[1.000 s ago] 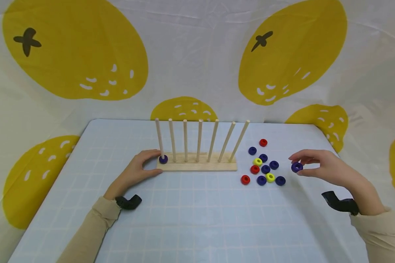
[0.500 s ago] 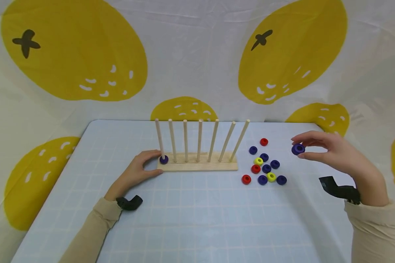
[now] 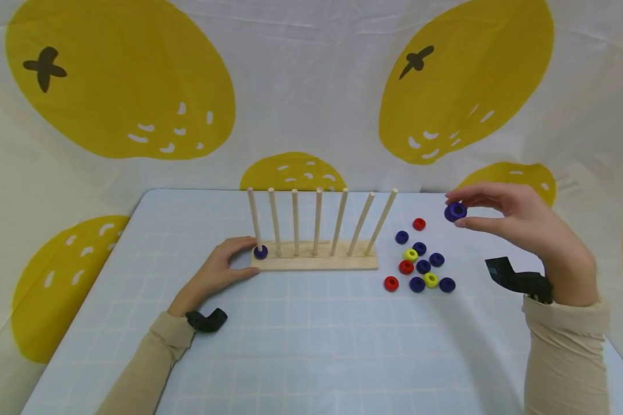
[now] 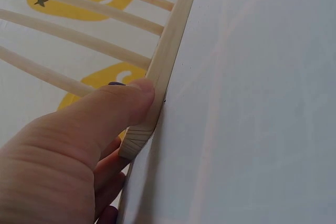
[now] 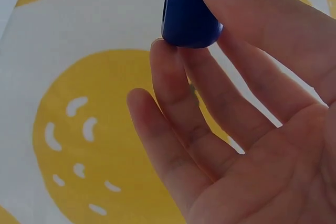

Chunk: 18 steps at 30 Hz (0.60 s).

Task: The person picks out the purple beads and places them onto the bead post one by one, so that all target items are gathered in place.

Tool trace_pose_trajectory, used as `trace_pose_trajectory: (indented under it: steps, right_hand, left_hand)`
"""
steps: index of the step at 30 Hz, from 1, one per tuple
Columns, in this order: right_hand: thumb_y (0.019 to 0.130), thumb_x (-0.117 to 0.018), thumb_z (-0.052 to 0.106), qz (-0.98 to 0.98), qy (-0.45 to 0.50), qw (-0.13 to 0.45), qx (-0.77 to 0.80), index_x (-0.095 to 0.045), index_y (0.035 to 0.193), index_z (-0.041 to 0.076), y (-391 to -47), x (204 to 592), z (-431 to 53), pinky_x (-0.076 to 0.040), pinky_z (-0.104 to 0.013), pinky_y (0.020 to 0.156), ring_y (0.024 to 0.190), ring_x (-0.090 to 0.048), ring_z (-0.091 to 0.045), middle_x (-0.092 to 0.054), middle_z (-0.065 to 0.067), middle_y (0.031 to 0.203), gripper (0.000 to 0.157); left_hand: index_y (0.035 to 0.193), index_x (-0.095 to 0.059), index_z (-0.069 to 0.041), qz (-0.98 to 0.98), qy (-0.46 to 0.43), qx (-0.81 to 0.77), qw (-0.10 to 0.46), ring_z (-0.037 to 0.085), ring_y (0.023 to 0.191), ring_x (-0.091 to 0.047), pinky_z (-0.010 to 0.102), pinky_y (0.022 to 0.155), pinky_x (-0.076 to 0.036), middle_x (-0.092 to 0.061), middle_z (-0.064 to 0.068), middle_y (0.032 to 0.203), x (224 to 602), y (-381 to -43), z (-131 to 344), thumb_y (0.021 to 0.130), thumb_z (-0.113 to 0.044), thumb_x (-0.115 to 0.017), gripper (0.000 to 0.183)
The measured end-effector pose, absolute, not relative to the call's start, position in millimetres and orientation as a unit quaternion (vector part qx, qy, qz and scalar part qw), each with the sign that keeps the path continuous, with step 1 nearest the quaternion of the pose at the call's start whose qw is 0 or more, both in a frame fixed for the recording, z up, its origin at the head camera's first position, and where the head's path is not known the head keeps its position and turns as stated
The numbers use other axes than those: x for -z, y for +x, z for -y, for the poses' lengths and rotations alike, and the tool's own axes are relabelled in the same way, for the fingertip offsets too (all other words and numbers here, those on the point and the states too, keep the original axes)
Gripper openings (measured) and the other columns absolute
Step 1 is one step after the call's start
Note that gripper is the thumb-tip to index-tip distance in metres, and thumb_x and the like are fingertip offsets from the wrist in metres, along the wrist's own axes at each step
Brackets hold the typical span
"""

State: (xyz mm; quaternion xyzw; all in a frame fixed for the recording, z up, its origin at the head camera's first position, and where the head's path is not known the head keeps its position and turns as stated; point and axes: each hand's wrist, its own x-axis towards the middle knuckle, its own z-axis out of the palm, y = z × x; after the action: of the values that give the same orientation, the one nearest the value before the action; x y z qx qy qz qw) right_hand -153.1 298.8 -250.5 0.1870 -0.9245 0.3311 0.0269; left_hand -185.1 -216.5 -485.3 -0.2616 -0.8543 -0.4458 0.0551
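Pale counter (image 3: 291,346) backed by white cloth (image 3: 306,75) with yellow fruit shapes; sleeves (image 3: 140,369) cut off at the lower edge. Pinched between thumb (image 3: 241,275) and fingers (image 3: 239,242) of the left hand (image 3: 210,274), left end of the rack (image 3: 316,266); right end outside the left wrist view, fingertips behind partly hidden. Low on the leftmost peg (image 3: 254,219), a dark bead (image 3: 261,252), almost lost behind the thumb from that view. Held in the air by thumb and fingers of the right hand (image 3: 529,216), near the loose beads (image 3: 423,266), a blue ring (image 3: 456,211), its hole just a sliver seen from the right wrist.
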Motion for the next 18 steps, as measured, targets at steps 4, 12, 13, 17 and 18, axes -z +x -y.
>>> trace_pose_trajectory:
  steps: [4, 12, 13, 17, 18]
  right_hand:
    - [0.087, -0.077, 0.010, 0.920, 0.210, 0.034, -0.330, -0.070, 0.121, 0.021, -156, 241, -286, -0.042, -0.007, 0.087, 0.103, -0.061, -0.008, -0.069, 0.001, 0.111, 0.036]
    - [0.089, -0.076, 0.013, 0.911, 0.234, 0.036, -0.337, -0.070, 0.121, 0.019, -161, 227, -258, -0.042, -0.009, 0.088, 0.104, -0.061, -0.009, -0.069, 0.001, 0.111, 0.033]
    - [0.090, -0.075, 0.013, 0.908, 0.236, 0.035, -0.344, -0.069, 0.121, 0.018, -161, 226, -255, -0.043, -0.010, 0.087, 0.104, -0.061, -0.010, -0.069, 0.000, 0.111, 0.032]
    - [0.089, -0.075, 0.010, 0.900, 0.244, 0.044, -0.358, -0.070, 0.121, 0.017, -165, 224, -242, -0.044, -0.012, 0.088, 0.105, -0.061, -0.010, -0.069, 0.000, 0.111, 0.033]
    - [0.089, -0.075, 0.010, 0.897, 0.247, 0.048, -0.363, -0.071, 0.121, 0.017, -166, 224, -239, -0.044, -0.012, 0.089, 0.105, -0.061, -0.010, -0.070, 0.000, 0.111, 0.033]
  left_hand:
    - [0.132, -0.061, -0.004, 0.850, -0.264, 0.451, 0.060, 0.038, 0.129, -0.048, 0.058, 0.108, -0.032, -0.058, 0.016, 0.136, 486, -186, 217, 0.077, -0.009, -0.086, 0.060]
    - [0.133, -0.061, -0.005, 0.852, -0.259, 0.451, 0.055, 0.036, 0.130, -0.047, 0.056, 0.109, -0.032, -0.057, 0.015, 0.137, 487, -185, 216, 0.077, -0.010, -0.086, 0.061]
    - [0.133, -0.061, -0.005, 0.853, -0.258, 0.451, 0.054, 0.035, 0.130, -0.047, 0.055, 0.109, -0.032, -0.057, 0.014, 0.137, 486, -185, 216, 0.077, -0.011, -0.086, 0.062]
    - [0.133, -0.061, -0.004, 0.852, -0.262, 0.449, 0.059, 0.035, 0.129, -0.048, 0.054, 0.109, -0.033, -0.057, 0.014, 0.137, 485, -185, 216, 0.077, -0.009, -0.086, 0.062]
    - [0.133, -0.061, -0.004, 0.852, -0.263, 0.449, 0.060, 0.035, 0.129, -0.048, 0.054, 0.109, -0.033, -0.057, 0.015, 0.137, 485, -184, 216, 0.077, -0.009, -0.086, 0.062]
